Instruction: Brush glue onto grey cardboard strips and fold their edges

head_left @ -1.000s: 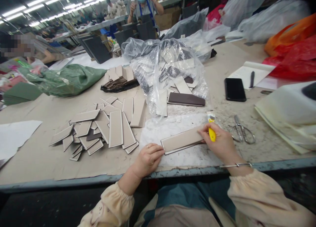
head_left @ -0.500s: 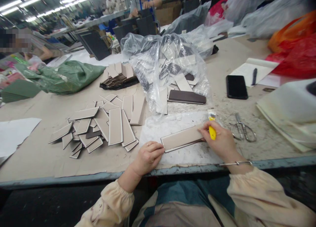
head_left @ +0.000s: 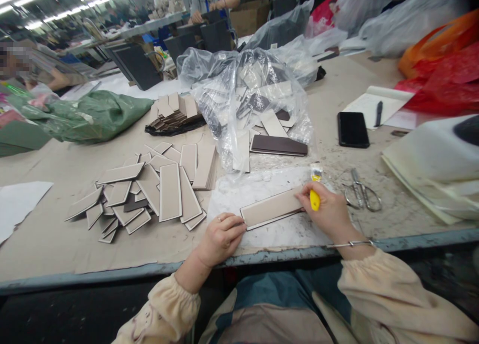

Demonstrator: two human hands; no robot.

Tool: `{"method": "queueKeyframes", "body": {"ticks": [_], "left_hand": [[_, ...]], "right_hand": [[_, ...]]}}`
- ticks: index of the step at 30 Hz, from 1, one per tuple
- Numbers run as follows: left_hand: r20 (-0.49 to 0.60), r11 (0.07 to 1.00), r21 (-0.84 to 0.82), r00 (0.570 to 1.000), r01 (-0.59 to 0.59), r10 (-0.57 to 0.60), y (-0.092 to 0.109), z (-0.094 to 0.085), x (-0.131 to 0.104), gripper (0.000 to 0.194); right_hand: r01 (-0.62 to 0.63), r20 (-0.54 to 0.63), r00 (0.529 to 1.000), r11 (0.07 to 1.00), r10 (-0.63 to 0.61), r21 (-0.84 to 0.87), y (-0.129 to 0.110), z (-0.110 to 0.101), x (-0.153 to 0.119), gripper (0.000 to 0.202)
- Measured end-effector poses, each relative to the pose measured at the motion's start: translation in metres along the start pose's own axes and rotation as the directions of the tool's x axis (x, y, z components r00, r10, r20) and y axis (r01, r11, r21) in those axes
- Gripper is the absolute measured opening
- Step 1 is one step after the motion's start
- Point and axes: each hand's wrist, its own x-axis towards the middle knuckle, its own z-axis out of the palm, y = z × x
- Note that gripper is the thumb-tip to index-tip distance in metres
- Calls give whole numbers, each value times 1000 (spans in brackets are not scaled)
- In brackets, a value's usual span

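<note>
A long beige panel with a dark edge (head_left: 271, 208) lies on a whitish, stained sheet (head_left: 220, 194) at the table's front. My left hand (head_left: 221, 238), a ring on one finger, has its fingers closed at the panel's left end. At the opposite end, my right hand (head_left: 329, 210) grips a small brush with a yellow handle (head_left: 315, 200), bristles pointing away from me. The fingertips of that hand also touch the panel's right end. Under the beige panel a second layer shows along its lower edge.
Loose beige panels (head_left: 170, 192) are heaped to the left. A clear plastic bag (head_left: 224, 109) with more pieces lies behind the sheet. Scissors (head_left: 361, 192), a black phone (head_left: 353, 129) and a white container (head_left: 441, 159) are on the right. Other people work farther back.
The whole view has shifted slightly, so everything appears a little farther left. Both hands keep nearly the same place on the panel, and the brush stays in my right hand.
</note>
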Motion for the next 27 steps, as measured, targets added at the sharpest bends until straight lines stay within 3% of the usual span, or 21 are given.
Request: {"method": "queueKeyframes", "body": {"ticks": [27], "left_hand": [[32,999,48,999,-24,22,0,0,2,20]], "right_hand": [[66,-14,998,996,-67,-60,9,8,0,10]]}}
